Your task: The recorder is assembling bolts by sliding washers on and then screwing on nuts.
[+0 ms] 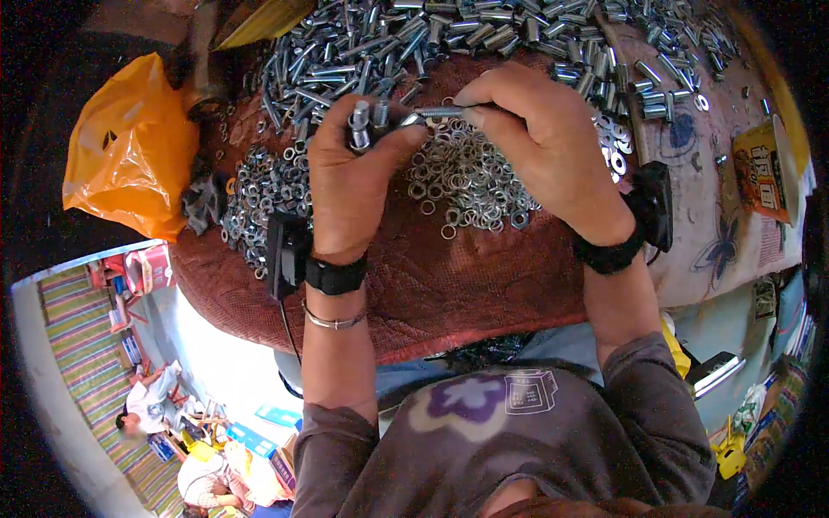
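My left hand (347, 194) is closed around several shiny metal bolts (360, 125), whose ends stick up between thumb and fingers. A threaded bolt (439, 112) lies crosswise between my two hands. Thumb and fingertips of my right hand (553, 142) pinch its right end; the left end meets the fingers of my left hand. Whether a washer or nut sits on that bolt is too small to tell. Just below the hands spreads a pile of ring washers (471, 177). Beside my left wrist lies a heap of hex nuts (259, 194).
Metal sleeves and bolts (345, 73) are heaped along the far side of the red-brown cloth (414, 293). An orange plastic bag (129, 147) lies at the left, a printed paper tub (767, 171) at the right. Two other people (211, 479) are lower left, away from the table.
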Action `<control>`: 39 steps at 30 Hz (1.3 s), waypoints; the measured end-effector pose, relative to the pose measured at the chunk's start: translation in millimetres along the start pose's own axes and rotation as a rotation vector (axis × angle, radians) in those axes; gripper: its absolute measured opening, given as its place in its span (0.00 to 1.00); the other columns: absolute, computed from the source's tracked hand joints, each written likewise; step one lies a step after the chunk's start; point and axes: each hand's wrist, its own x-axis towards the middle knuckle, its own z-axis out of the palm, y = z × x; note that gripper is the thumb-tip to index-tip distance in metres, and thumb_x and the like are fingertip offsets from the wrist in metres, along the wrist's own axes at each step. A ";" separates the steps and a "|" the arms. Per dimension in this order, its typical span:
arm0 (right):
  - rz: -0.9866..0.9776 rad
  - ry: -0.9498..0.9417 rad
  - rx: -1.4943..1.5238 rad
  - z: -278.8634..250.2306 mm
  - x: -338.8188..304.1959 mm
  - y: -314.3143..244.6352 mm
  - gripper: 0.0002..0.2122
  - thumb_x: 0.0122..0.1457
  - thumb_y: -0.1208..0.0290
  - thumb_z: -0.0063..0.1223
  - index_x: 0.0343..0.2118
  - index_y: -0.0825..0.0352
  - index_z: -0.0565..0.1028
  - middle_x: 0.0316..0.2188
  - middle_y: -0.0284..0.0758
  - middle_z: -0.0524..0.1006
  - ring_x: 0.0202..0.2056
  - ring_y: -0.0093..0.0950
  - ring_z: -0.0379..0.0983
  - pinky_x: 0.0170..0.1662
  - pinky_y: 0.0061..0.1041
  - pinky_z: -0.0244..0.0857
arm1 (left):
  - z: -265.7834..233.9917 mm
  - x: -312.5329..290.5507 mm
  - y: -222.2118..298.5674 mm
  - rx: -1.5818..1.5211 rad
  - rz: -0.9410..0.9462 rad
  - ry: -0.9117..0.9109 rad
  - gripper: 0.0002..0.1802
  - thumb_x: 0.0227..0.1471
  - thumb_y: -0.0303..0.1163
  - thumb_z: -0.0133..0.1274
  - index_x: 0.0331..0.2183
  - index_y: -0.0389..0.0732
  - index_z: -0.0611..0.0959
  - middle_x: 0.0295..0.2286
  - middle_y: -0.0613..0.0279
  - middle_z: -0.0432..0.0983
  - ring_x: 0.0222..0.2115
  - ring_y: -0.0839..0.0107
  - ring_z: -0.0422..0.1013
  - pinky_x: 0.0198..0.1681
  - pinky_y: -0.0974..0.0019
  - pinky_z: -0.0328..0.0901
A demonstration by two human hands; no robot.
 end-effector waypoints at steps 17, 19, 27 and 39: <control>0.068 -0.139 0.160 2.2 -1.7 -1.4 0.03 0.48 0.74 0.46 0.25 0.67 0.70 0.22 0.43 0.71 0.29 0.44 0.68 0.30 0.38 0.62 | -16.1 1.7 3.7 0.259 0.046 -0.175 0.10 0.37 0.21 0.61 0.26 0.38 0.76 0.21 0.71 0.72 0.22 0.84 0.64 0.26 0.78 0.61; 0.032 -0.125 0.012 8.1 -4.9 1.0 0.04 0.48 0.73 0.48 0.26 0.67 0.71 0.22 0.43 0.71 0.27 0.43 0.69 0.29 0.36 0.62 | -13.0 1.9 4.4 0.486 0.130 -0.224 0.10 0.36 0.21 0.61 0.26 0.38 0.77 0.21 0.71 0.72 0.23 0.84 0.65 0.26 0.78 0.61; 0.194 -0.084 0.222 4.4 -3.0 -4.4 0.05 0.50 0.76 0.52 0.28 0.70 0.71 0.20 0.33 0.70 0.22 0.21 0.65 0.26 0.20 0.59 | 3.9 -7.3 -14.9 -0.609 -0.184 0.033 0.08 0.43 0.24 0.58 0.29 0.42 0.76 0.21 0.73 0.70 0.18 0.84 0.60 0.17 0.80 0.49; 0.436 -0.230 0.509 4.0 -0.1 -22.1 0.07 0.49 0.79 0.51 0.32 0.70 0.69 0.21 0.34 0.73 0.20 0.21 0.70 0.24 0.21 0.62 | 2.8 -7.6 -20.9 -0.828 -0.255 0.024 0.07 0.46 0.30 0.56 0.31 0.43 0.75 0.24 0.71 0.71 0.20 0.82 0.63 0.18 0.80 0.51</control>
